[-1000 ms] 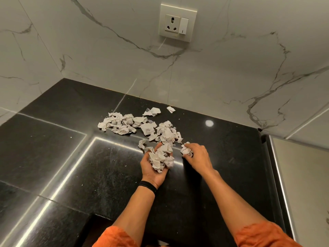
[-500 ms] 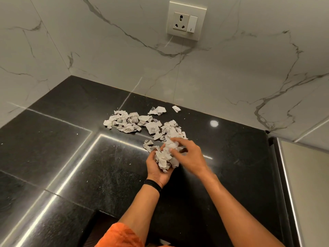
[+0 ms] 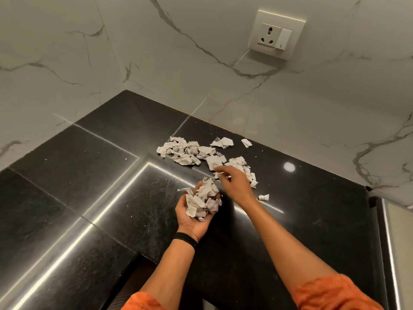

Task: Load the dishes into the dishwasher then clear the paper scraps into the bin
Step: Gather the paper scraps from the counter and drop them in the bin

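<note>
Crumpled paper scraps lie scattered on the black counter near the back wall. My left hand is palm up above the counter, its fingers cupped round a heap of gathered scraps. My right hand reaches over the loose scraps, its fingertips pinching a small scrap. One lone scrap lies to the right of my right wrist. No dishes, dishwasher or bin are in view.
White marble walls meet in a corner behind the counter, with a socket and switch plate on the back wall. A steel-edged appliance borders the counter on the right. The counter's front edge steps in near my left elbow.
My right hand left the heap in my left palm and reached back to the loose scraps, pinching one. The camera view shifted left and down.
</note>
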